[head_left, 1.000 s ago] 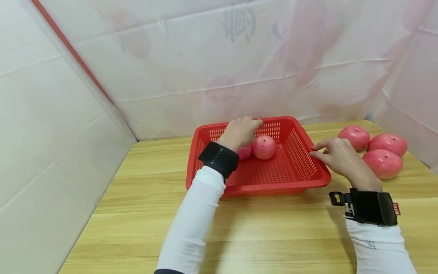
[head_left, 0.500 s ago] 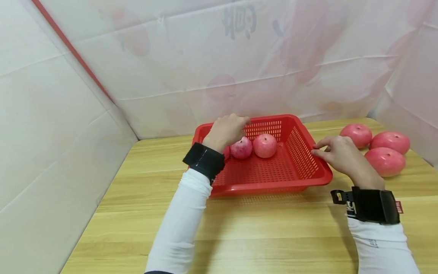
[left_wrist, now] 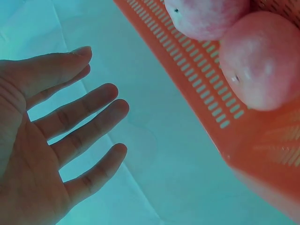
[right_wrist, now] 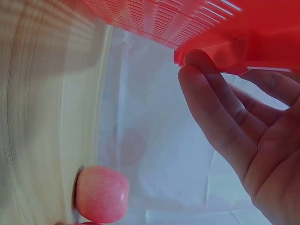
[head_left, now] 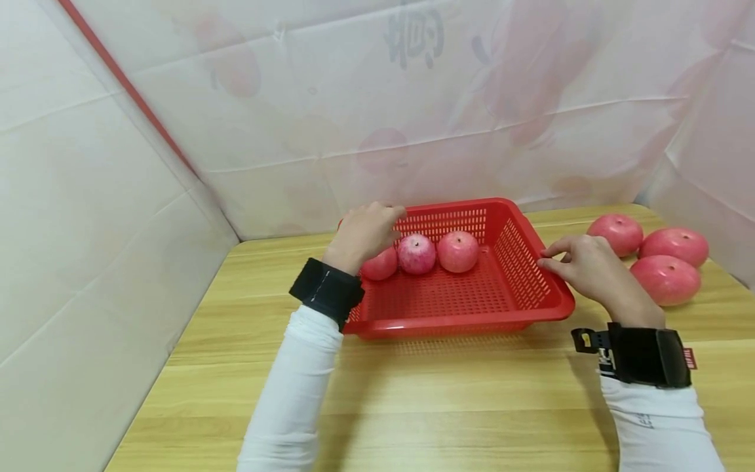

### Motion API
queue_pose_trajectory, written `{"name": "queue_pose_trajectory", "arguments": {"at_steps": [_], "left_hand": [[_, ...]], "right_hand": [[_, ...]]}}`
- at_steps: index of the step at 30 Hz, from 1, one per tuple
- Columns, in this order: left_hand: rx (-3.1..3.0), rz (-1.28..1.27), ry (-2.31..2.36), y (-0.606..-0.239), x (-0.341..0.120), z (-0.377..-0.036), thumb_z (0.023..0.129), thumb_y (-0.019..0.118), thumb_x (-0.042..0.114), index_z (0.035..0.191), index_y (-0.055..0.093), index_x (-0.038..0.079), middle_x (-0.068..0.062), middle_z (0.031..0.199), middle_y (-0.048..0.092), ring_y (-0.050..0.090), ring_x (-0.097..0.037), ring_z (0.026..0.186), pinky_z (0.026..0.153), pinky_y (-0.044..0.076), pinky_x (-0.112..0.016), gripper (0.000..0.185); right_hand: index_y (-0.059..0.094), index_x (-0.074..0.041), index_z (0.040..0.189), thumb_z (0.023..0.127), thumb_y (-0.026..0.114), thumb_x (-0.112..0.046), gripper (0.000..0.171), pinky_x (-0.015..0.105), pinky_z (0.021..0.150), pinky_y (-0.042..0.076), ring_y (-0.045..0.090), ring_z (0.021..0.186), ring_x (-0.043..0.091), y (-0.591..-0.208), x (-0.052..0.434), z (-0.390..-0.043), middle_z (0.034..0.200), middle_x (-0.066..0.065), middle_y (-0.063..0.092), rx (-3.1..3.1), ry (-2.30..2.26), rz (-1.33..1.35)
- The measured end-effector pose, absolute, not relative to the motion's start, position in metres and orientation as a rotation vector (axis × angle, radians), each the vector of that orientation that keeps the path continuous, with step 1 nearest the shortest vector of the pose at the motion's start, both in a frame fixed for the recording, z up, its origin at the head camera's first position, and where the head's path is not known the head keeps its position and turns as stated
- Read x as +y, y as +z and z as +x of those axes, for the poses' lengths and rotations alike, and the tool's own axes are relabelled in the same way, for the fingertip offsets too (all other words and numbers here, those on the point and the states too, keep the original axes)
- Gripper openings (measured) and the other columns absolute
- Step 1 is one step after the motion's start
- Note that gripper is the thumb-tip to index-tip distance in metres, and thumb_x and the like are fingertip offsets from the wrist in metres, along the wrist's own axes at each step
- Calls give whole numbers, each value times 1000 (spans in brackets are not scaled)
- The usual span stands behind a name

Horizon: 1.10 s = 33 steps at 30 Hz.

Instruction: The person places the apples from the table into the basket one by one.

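Note:
A red slotted plastic basket (head_left: 448,324) stands on the table with a row of 3 apples inside. Two are plain pink-red, the right apple (head_left: 458,252) and the left apple (head_left: 379,263); between them sits a paler, mottled one (head_left: 416,254). My left hand (head_left: 364,235) hovers over the basket's left end, partly covering it. In the left wrist view its fingers (left_wrist: 89,105) are spread with nothing between them, apart from the basket. At the basket's right side, my right hand (head_left: 586,269) pinches the rim between thumb and fingers.
On the table (head_left: 448,406), right of the basket, 3 more apples lie close together: a back one (head_left: 615,234), a right one (head_left: 674,246) and a front one (head_left: 665,280). A pale printed sheet (head_left: 330,131) hangs behind and at the sides.
My left hand has moved left above the basket, holding nothing, uncovering the mottled apple and then the left apple. My right hand stays at the rim.

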<state>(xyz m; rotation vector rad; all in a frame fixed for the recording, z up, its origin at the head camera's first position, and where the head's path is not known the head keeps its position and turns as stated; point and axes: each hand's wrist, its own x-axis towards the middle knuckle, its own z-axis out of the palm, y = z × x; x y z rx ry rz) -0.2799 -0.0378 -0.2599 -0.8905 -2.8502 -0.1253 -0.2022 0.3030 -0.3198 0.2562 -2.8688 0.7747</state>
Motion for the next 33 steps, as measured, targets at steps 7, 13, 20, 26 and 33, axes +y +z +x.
{"name": "queue_pose_trajectory", "arguments": {"at_steps": [7,13,20,26,33], "left_hand": [[-2860,-869,-178,-264,-56,-281,96,66,10,129,70,10,-9,121,70,65,-27,107,90,55,-42,32],[-2879,-831,-215,-264,-72,-279,96,70,13,128,70,10,-10,123,69,65,-28,112,92,54,-46,32],[-2882,-782,-189,-264,-92,-278,95,71,12,127,69,8,-12,119,70,65,-31,110,90,54,-50,32],[-2894,-757,-220,-270,-106,-275,94,71,10,122,71,7,-13,112,71,65,-31,102,85,56,-48,29],[-2884,-754,-275,-278,-121,-271,94,71,10,121,71,6,-14,105,71,65,-30,93,80,56,-44,27]], "right_hand": [[71,15,103,93,72,-6,23,32,55,56,71,72,38,-319,303,-202,88,29,71,-2871,763,261],[71,16,104,93,72,-6,24,34,55,57,71,72,38,-318,302,-202,89,30,70,-2875,768,255],[70,16,105,93,72,-5,24,31,55,56,71,72,37,-317,301,-203,89,29,70,-2883,775,252],[71,15,105,93,72,-5,24,35,57,58,71,72,37,-318,302,-202,91,29,70,-2883,780,254],[71,15,104,92,72,-5,23,29,55,54,71,73,37,-319,302,-201,88,27,71,-2873,777,257]]}}
